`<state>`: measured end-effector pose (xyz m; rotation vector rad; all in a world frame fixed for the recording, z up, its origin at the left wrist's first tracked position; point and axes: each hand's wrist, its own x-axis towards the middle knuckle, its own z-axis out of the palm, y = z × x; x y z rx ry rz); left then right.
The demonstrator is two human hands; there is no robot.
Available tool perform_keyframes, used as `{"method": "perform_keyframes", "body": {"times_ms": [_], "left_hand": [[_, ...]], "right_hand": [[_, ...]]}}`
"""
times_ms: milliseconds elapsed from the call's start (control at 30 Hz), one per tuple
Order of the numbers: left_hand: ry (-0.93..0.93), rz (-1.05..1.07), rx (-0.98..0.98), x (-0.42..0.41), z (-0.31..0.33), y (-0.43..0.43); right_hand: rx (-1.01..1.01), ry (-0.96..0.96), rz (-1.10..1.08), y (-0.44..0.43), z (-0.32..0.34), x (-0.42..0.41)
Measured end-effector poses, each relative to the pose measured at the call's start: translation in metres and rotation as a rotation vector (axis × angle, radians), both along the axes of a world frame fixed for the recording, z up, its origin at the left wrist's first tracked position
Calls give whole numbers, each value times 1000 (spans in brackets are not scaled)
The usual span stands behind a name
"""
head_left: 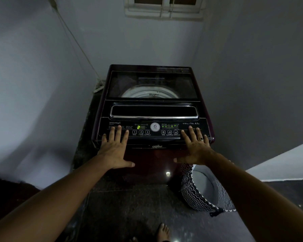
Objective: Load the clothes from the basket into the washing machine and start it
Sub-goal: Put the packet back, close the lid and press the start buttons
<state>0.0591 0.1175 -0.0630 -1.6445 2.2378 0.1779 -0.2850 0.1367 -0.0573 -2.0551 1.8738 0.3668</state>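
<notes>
A dark maroon top-loading washing machine stands in a corner with its glass lid closed; the white drum rim shows through the glass. Its control panel is lit, and the green display reads 2. My left hand lies with straight, spread fingers on the left end of the panel. My right hand, wearing a ring, lies spread on the right end. Neither hand holds anything. A black-and-white zigzag basket stands on the floor to the right of the machine, and its white inside shows no clothes.
Grey walls close in on the left, back and right of the machine. A small window sits high on the back wall. A cord runs down the left wall to a power strip. Dark tiled floor, with my bare foot below.
</notes>
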Motion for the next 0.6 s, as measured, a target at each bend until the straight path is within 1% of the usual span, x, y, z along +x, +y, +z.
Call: {"method": "perform_keyframes", "body": {"times_ms": [600], "left_hand": [[-5,0,-8,0,-2,0]], "right_hand": [[9,-11,-7,1,1,1]]}}
